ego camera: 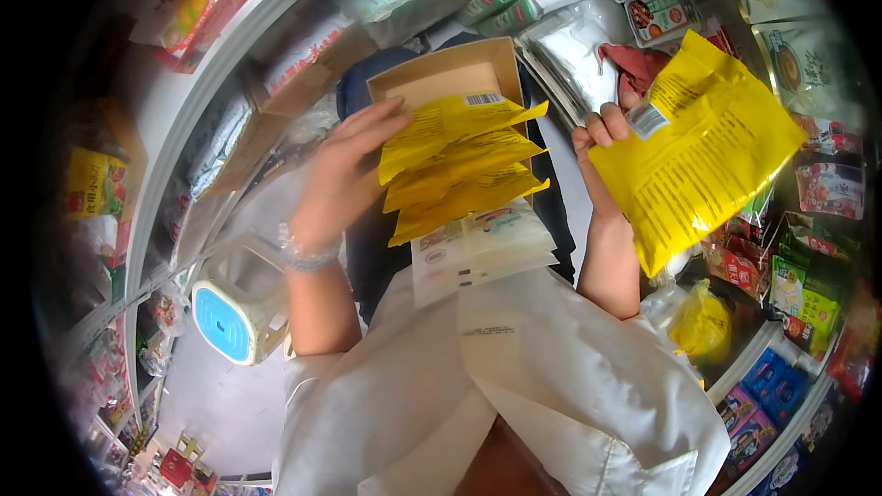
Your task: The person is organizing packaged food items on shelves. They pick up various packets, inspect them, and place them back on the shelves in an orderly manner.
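My right hand (605,129) grips a yellow plastic packet (696,165) by its edge, holding it up to the right. The packet bears a barcode and printed lines. Blurred, my left hand (344,172) is at the left side of several more yellow packets (455,145), its fingers spread; whether it touches them I cannot tell. Those packets stand in a row in a cardboard box (475,69) that rests before me over my legs. At the near end of the row are whitish translucent packets (482,244), leaning toward my shirt.
A white step stool (227,317) with a blue top stands on the floor at left. Curved shelving (172,117) with packaged goods runs along the left. On the right hang snack packets (737,269), with a tied yellow bag (699,324) below. Clear-wrapped white goods (575,48) lie ahead.
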The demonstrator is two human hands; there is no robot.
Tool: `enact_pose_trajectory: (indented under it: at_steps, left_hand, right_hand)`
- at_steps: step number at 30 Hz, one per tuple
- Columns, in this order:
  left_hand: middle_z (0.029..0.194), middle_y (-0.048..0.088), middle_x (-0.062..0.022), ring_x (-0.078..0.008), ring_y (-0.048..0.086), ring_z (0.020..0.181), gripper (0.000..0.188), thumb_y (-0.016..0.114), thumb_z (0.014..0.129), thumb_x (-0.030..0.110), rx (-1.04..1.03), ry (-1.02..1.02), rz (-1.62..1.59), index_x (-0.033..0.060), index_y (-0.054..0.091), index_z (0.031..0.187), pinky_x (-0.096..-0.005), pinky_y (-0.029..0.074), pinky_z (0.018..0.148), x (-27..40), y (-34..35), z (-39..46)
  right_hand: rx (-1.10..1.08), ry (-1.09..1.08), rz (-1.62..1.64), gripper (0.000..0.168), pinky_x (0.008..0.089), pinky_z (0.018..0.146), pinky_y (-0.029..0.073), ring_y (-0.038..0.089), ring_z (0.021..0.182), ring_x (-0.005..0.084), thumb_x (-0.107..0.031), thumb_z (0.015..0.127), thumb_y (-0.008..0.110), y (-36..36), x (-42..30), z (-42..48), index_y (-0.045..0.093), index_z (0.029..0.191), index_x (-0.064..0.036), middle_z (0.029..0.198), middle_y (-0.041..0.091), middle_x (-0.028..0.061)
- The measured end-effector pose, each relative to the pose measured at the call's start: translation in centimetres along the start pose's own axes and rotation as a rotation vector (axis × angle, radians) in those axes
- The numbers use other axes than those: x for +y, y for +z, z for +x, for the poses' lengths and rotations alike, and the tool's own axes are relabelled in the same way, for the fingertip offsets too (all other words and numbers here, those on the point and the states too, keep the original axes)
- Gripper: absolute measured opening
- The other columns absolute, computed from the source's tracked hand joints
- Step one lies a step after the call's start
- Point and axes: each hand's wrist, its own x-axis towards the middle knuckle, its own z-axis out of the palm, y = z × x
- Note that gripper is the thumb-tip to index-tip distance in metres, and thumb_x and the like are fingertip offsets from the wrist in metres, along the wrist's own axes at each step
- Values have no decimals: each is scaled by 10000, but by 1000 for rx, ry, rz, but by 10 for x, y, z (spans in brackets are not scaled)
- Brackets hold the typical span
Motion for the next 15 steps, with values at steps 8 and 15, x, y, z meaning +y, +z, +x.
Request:
enact_pose_trajectory:
  at_steps: [8,15]
  left_hand:
    - [672,571,-25,-104,499,540,117,557,826,130,308,-68,70,25,599,855,-245,418,615,37,-7,27]
    - [654,530,55,-7,417,563,182,532,857,175,406,19,-469,12,611,868,-181,362,494,101,-5,56]
  right_hand:
    - [274,-40,-284,250,347,860,338,490,931,215,-364,833,438,-6,2,0,502,928,-142,893,522,55]
    - [415,-31,-100,277,370,914,308,432,1077,211,-389,839,430,40,10,37,482,993,-165,1016,504,88]
